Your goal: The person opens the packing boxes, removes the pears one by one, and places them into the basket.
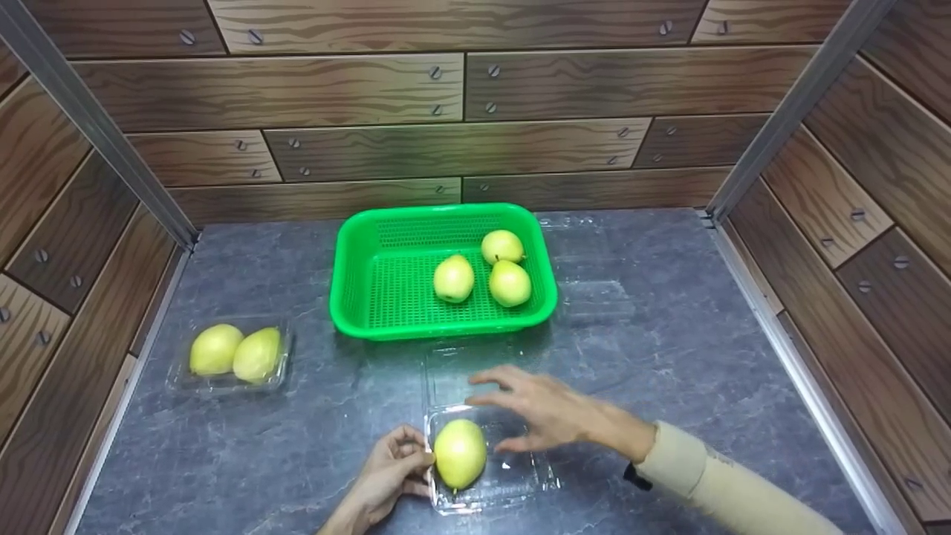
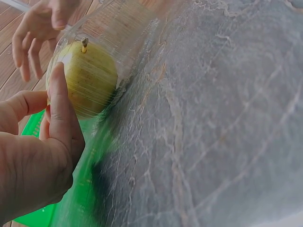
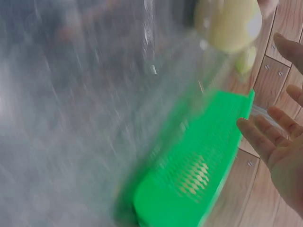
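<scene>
A yellow-green pear point(image 1: 460, 454) lies in the left half of a clear plastic clamshell box point(image 1: 513, 475), its lid folded back toward the basket. My left hand point(image 1: 390, 475) pinches the box's left wall between thumb and fingers; the left wrist view shows this grip beside the pear point(image 2: 90, 78). Above the right part of the box hovers my right hand point(image 1: 546, 412), fingers spread and holding nothing. In the right wrist view the same hand point(image 3: 284, 146) has its fingers extended, apart from the pear point(image 3: 228, 23).
Behind the box stands a green plastic basket point(image 1: 353, 327) with three pears point(image 1: 454, 279) in its right half. At the left, another clear box point(image 1: 278, 371) holds two pears point(image 1: 216, 349). More clear plastic packaging point(image 1: 594, 297) lies right of the basket. Wood-patterned walls enclose the grey tabletop.
</scene>
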`<state>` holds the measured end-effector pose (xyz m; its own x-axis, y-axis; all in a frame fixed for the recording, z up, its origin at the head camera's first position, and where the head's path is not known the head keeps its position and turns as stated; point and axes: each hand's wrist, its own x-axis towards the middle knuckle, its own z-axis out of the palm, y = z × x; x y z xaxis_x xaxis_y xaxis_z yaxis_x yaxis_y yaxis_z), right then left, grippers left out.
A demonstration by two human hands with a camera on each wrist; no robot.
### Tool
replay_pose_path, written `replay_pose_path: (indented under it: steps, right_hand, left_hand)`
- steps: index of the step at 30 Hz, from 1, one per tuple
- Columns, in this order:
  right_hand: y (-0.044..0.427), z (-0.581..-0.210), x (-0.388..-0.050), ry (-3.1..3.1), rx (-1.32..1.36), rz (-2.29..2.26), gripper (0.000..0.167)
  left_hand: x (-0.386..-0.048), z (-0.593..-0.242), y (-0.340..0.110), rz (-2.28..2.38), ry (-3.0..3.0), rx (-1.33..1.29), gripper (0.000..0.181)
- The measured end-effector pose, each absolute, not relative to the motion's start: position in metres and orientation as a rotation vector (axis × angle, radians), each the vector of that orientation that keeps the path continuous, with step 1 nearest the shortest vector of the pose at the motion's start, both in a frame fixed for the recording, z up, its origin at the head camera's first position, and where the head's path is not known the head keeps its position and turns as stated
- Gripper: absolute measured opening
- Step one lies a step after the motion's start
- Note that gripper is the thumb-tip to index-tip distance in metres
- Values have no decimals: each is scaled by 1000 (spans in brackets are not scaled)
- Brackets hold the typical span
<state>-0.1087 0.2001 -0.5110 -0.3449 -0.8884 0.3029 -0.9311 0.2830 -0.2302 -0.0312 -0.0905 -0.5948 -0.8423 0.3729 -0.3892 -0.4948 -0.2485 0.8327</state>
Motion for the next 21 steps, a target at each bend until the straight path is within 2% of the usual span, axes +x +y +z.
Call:
replay_pose_path:
  steps: [9, 21]
  right_hand:
    - [193, -533, -88, -2492, 1711, 666, 70]
    - [182, -559, -78, -2434, 1725, 614, 73]
  left_hand:
    - [-31, -596, -91, 2122, 1467, -134, 22]
    - [-31, -594, -91, 2125, 1453, -132, 22]
